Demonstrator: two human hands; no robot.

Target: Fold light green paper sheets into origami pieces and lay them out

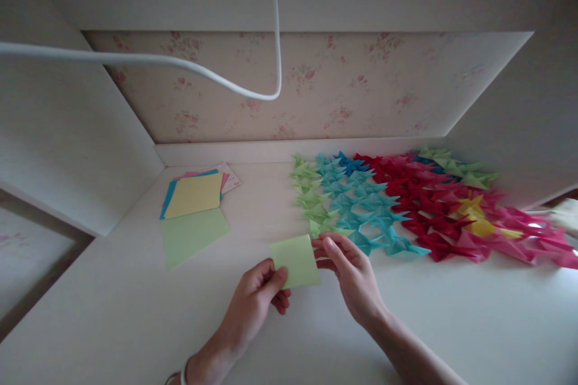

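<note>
A light green paper (295, 261), apparently folded to a small square, is held above the white desk. My left hand (257, 295) pinches its lower left edge, thumb on top and fingers curled beneath. At the paper's right edge is my right hand (350, 271), its fingertips touching or just behind that edge. The right thumb lies off the paper, and the fingers are slightly apart. Beyond the hands are folded paper cranes in rows: light green cranes (311, 186) and turquoise cranes (361, 198) nearest.
Red cranes (419, 198), pink cranes (533, 234) and a few yellow ones (476, 216) spread to the right. At left lie a yellow sheet (194, 195) over blue and pink ones, and a green sheet (192, 237). A white cable (189, 65) hangs across the upper view.
</note>
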